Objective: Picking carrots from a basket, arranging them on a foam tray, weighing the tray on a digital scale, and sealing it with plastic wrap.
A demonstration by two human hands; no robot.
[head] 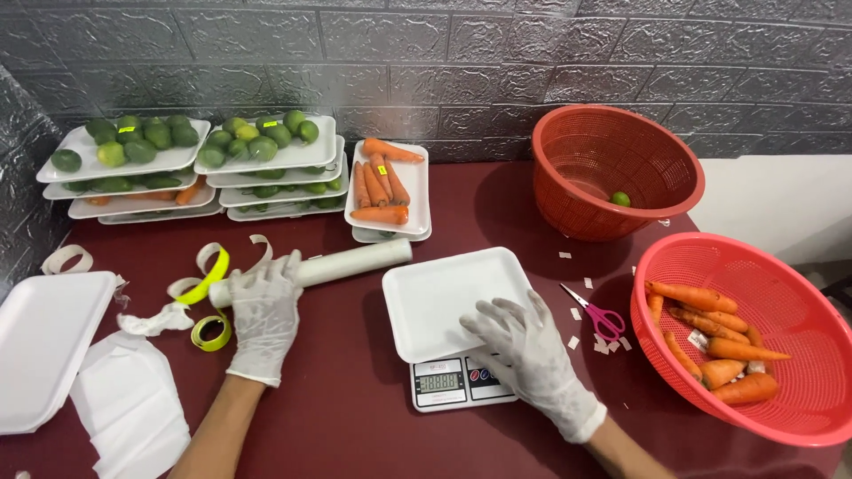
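**Two gloved hands, one on the film roll, one on the empty tray**

The left hand (264,312) is lying on the roll of clear film (333,263), fingers extended and close together, draping over its near end rather than pinching it. The roll's long axis is running away from those fingers to their right and slightly up, toward the stacked carrot trays (390,188). Just left of the fingers, loose strips of yellow and white tape (209,293) are curling on the table.

The right hand (524,350) is resting flat, fingers spread, on the near right corner of the empty white foam tray (448,297), which is sitting on the digital scale (461,381). The tray is stretching away from these fingers to their left and up, so this hand is the nearer one to it; the film roll's far end is lying just beyond the tray's far left corner.

Right of the right-hand fingers, pink-handled scissors (596,313) and paper scraps are lying before the carrot basket (799,266). Nothing is standing between roll and tray.
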